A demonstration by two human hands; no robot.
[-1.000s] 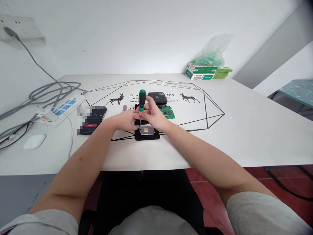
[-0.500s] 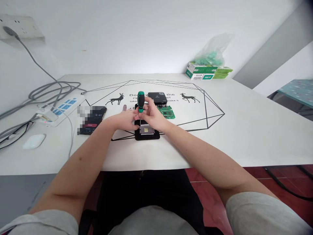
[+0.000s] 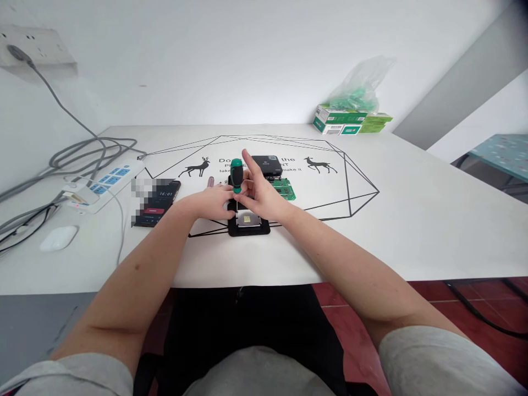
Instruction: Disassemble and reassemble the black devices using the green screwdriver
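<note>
A green-and-black screwdriver (image 3: 236,175) stands nearly upright, its shaft pointing down at the left side of a metal plate with a yellowish square pad (image 3: 248,218). That plate sits in an open black plastic casing (image 3: 259,230) on the table. My right hand (image 3: 264,195) pinches the lower end of the screwdriver's handle with thumb and fingers, while its index finger points up, off the handle. From the left, my left hand (image 3: 212,202) grips the casing's left edge, thumb by the shaft; some fingertips are hidden behind the screwdriver.
Behind my right hand lie a green circuit board (image 3: 287,189) and a black box-shaped cover (image 3: 267,164). To the left are a phone (image 3: 159,203), a power strip (image 3: 111,181), coiled cables and a white earbud case (image 3: 59,238). Green-and-white boxes (image 3: 340,116) stand against the wall.
My right index finger has lifted off the handle and straightened upward. The screwdriver's handle sits slightly lower in view. My left hand stays at the casing.
</note>
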